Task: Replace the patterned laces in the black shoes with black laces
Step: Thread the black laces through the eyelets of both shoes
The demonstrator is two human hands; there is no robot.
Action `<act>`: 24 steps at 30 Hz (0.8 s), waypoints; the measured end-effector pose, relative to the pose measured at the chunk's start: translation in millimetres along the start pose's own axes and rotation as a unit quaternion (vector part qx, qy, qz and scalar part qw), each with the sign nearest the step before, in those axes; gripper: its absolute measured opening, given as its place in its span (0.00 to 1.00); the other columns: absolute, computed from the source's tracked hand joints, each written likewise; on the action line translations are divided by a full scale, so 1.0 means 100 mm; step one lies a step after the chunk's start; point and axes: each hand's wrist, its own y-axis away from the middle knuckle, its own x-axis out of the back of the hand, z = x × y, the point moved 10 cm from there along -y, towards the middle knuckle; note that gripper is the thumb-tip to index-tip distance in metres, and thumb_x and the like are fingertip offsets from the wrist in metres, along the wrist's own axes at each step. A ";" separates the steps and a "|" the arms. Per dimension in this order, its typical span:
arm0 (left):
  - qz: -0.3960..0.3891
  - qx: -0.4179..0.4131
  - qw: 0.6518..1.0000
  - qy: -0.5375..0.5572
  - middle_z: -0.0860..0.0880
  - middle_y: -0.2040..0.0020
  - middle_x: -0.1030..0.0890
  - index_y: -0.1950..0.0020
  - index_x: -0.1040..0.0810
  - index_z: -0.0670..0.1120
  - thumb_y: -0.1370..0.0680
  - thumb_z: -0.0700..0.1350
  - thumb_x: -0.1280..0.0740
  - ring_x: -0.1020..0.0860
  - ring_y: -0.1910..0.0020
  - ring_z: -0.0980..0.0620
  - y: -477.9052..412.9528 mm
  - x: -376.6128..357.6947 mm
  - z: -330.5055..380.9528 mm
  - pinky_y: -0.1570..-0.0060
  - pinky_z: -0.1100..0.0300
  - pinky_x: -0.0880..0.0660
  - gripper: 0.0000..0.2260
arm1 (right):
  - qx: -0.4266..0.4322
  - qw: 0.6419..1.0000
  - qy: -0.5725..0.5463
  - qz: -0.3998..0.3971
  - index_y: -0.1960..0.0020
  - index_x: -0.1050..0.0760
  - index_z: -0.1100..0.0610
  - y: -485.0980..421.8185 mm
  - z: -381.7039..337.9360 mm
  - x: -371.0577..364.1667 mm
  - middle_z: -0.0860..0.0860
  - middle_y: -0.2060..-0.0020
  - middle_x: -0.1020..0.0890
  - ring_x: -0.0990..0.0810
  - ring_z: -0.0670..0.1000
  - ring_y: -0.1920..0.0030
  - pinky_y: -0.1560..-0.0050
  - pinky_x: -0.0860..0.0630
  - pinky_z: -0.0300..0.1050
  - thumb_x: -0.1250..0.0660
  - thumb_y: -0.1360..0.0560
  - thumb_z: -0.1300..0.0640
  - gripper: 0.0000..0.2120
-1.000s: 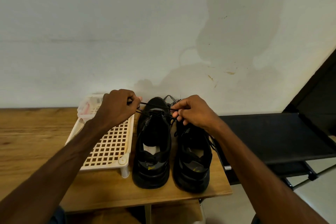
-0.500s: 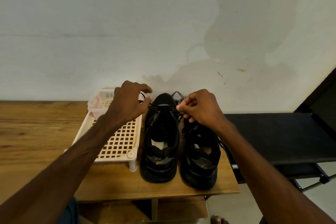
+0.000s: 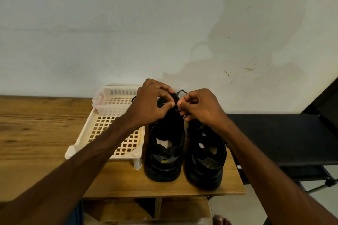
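Two black shoes stand side by side on the wooden table [image 3: 36, 151], heels toward me: the left shoe [image 3: 165, 151] and the right shoe [image 3: 206, 159]. My left hand [image 3: 151, 104] and my right hand [image 3: 199, 107] meet over the front of the left shoe, each pinching an end of the black lace [image 3: 176, 106] there. A bit of patterned black-and-white lace [image 3: 182, 91] shows beyond my fingers, near the wall. The front of both shoes is mostly hidden by my hands.
A cream lattice plastic rack [image 3: 113, 133] sits just left of the shoes, with a small clear basket [image 3: 111, 100] on its far end. A black bench [image 3: 281, 139] stands to the right, beyond the table edge. A stained wall lies close behind. A bare toe [image 3: 220, 220] shows below.
My hands have come together over the left shoe's front; a second ago they were apart, pulling the black lace ends out to each side.
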 end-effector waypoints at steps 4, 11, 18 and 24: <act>-0.009 0.043 0.999 -0.027 0.62 0.42 0.19 0.60 0.16 0.55 0.29 0.53 0.29 0.32 0.35 0.54 0.03 -0.04 -0.05 0.43 0.50 0.33 0.04 | 0.020 0.988 0.149 -0.015 0.44 0.17 0.55 0.04 0.04 -0.10 0.49 0.53 0.14 0.18 0.42 0.60 0.63 0.23 0.30 0.23 0.26 0.49 0.15; -0.057 0.085 0.992 -0.072 0.59 0.34 0.24 0.61 0.15 0.54 0.29 0.48 0.26 0.38 0.31 0.53 0.11 -0.21 -0.08 0.42 0.54 0.40 0.01 | 0.036 0.974 0.224 -0.014 0.47 0.14 0.56 0.05 0.08 -0.26 0.51 0.57 0.13 0.15 0.47 0.58 0.54 0.16 0.44 0.26 0.25 0.57 0.08; -0.072 0.107 0.989 -0.068 0.57 0.29 0.28 0.59 0.14 0.52 0.30 0.47 0.25 0.41 0.29 0.52 0.11 -0.25 -0.13 0.36 0.48 0.37 0.01 | 0.011 0.984 0.180 0.014 0.51 0.12 0.53 0.09 0.11 -0.15 0.48 0.60 0.13 0.20 0.41 0.69 0.59 0.17 0.39 0.24 0.26 0.58 0.05; -0.077 0.096 0.988 -0.089 0.57 0.28 0.31 0.59 0.13 0.52 0.30 0.46 0.25 0.44 0.28 0.52 0.13 -0.28 -0.08 0.40 0.53 0.45 0.02 | 0.001 0.987 0.162 0.013 0.47 0.13 0.53 0.10 0.12 -0.15 0.49 0.54 0.12 0.19 0.43 0.66 0.54 0.15 0.44 0.23 0.26 0.58 0.08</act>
